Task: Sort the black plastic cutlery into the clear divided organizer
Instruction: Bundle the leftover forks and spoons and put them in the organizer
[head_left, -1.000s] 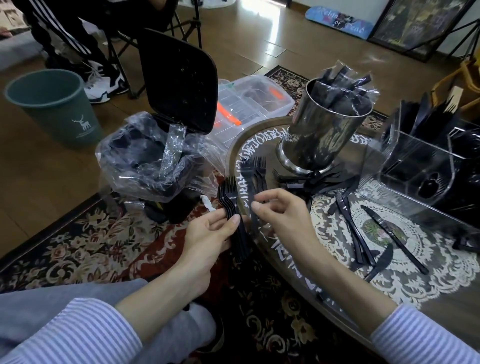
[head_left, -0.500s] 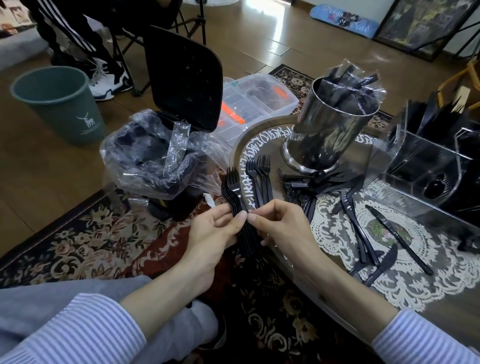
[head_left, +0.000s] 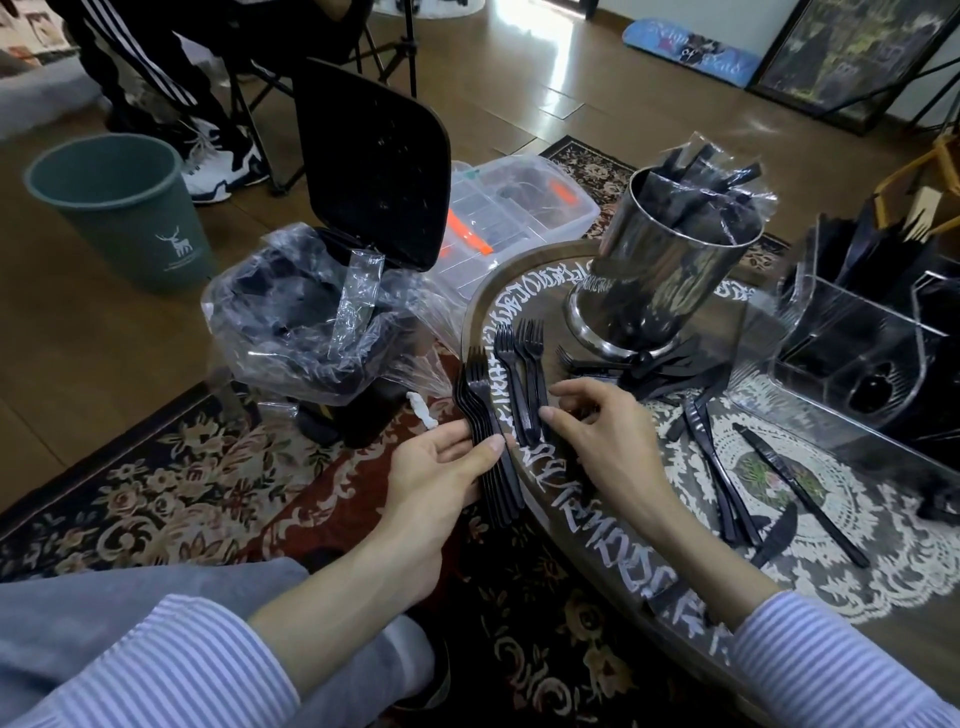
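left hand (head_left: 434, 475) grips a fork stack (head_left: 485, 441), tines up, at the table (head_left: 597, 545) edge. right hand (head_left: 605, 436), fingers curled, pinches loose forks (head_left: 524, 384) lying on the glass. knives (head_left: 800, 491) lie right of them. organizer (head_left: 852, 364) at far right, cutlery standing in it. table rim script unreadable. green bin (head_left: 124, 213) bears a white deer logo.

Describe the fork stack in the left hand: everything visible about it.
The fork stack is a nested bundle of black forks, apparently plastic; the exact count is unclear. Tines point away from the person, handles toward them, tilted slightly left. It sits just off the table edge, above the carpet. The left hand grips it mid-handle, thumb across the top. The right hand is apart from it, at loose forks on the table.
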